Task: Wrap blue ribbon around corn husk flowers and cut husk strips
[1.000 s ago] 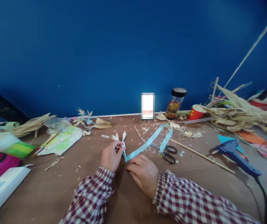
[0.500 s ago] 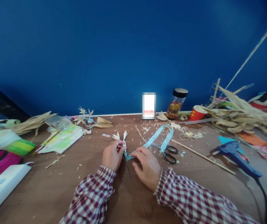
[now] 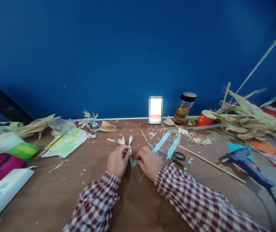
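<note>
My left hand [image 3: 117, 160] is closed around the stem of a small husk flower [image 3: 129, 141] whose pale petals stick up above my fingers. My right hand [image 3: 149, 162] pinches a light blue ribbon [image 3: 163, 140] right beside the stem. The ribbon runs from the stem up and to the right across the brown table [image 3: 99, 190], then loops back over a pair of black scissors [image 3: 177, 158]. Both sleeves are red and white check.
A blue glue gun [image 3: 246, 162] with a black cord lies at right, a thin wooden stick [image 3: 210, 163] beside it. Dry corn husks [image 3: 251, 120], a red cup [image 3: 205, 118] and a jar [image 3: 185, 108] stand at back right. Bowls, a tape roll and papers crowd the left.
My right hand has slid up and left along the ribbon, from lying low on the table to pinching close beside the flower stem. My left hand has held still.
</note>
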`<action>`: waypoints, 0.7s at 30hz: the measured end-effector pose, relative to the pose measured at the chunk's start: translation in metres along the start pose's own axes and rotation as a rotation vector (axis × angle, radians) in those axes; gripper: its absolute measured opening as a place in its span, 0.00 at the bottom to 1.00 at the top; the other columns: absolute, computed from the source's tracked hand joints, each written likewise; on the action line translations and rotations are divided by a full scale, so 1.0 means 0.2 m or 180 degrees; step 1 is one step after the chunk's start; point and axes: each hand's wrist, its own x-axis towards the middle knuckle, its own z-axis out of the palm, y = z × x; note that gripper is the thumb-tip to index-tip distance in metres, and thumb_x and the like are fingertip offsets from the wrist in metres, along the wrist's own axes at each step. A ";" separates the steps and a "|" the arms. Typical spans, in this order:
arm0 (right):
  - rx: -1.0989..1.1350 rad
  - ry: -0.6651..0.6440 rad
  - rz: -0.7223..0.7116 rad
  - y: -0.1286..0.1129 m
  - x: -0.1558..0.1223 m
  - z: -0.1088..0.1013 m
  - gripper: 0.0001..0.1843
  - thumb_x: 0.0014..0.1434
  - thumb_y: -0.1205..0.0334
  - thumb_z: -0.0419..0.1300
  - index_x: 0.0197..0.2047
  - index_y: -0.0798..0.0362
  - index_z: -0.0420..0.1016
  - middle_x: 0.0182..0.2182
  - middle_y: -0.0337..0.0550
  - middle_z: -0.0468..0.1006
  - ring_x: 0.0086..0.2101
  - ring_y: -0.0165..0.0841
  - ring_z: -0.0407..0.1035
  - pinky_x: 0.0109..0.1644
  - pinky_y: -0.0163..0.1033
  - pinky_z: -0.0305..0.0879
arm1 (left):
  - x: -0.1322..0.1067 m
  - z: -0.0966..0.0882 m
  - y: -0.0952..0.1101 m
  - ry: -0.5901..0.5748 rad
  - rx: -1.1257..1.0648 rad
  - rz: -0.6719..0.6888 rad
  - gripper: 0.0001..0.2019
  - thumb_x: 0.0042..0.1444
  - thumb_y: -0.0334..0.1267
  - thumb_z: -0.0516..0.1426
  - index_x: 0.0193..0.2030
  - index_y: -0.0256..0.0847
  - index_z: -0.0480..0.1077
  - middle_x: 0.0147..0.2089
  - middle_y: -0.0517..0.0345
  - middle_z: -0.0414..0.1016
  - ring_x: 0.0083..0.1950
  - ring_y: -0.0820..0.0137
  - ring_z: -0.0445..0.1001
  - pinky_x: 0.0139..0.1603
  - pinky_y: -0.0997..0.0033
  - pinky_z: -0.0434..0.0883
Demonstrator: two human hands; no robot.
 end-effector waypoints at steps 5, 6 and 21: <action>0.0350 0.0031 -0.0173 0.00 0.05 -0.01 0.05 0.55 0.62 0.57 0.36 0.51 0.71 0.35 0.40 0.71 0.36 0.31 0.67 0.39 0.35 0.59 | 0.00 0.00 0.00 0.0039 0.0042 -0.0025 0.10 0.49 0.35 0.54 0.40 0.41 0.68 0.28 0.60 0.74 0.29 0.70 0.73 0.33 0.72 0.67; 0.0407 -0.0002 -0.0154 0.00 0.07 -0.01 0.05 0.54 0.62 0.57 0.36 0.51 0.72 0.34 0.39 0.72 0.35 0.30 0.67 0.38 0.35 0.59 | 0.00 0.00 0.00 0.0044 0.0046 -0.0046 0.11 0.49 0.35 0.53 0.41 0.41 0.68 0.28 0.60 0.73 0.29 0.70 0.72 0.33 0.72 0.66; 0.0890 -0.0711 -0.0008 0.05 0.22 -0.02 0.06 0.45 0.61 0.64 0.29 0.53 0.77 0.22 0.35 0.73 0.24 0.26 0.64 0.27 0.31 0.54 | 0.00 0.00 0.00 0.0058 0.0082 -0.0098 0.16 0.48 0.32 0.53 0.47 0.41 0.66 0.26 0.62 0.73 0.28 0.71 0.72 0.33 0.73 0.66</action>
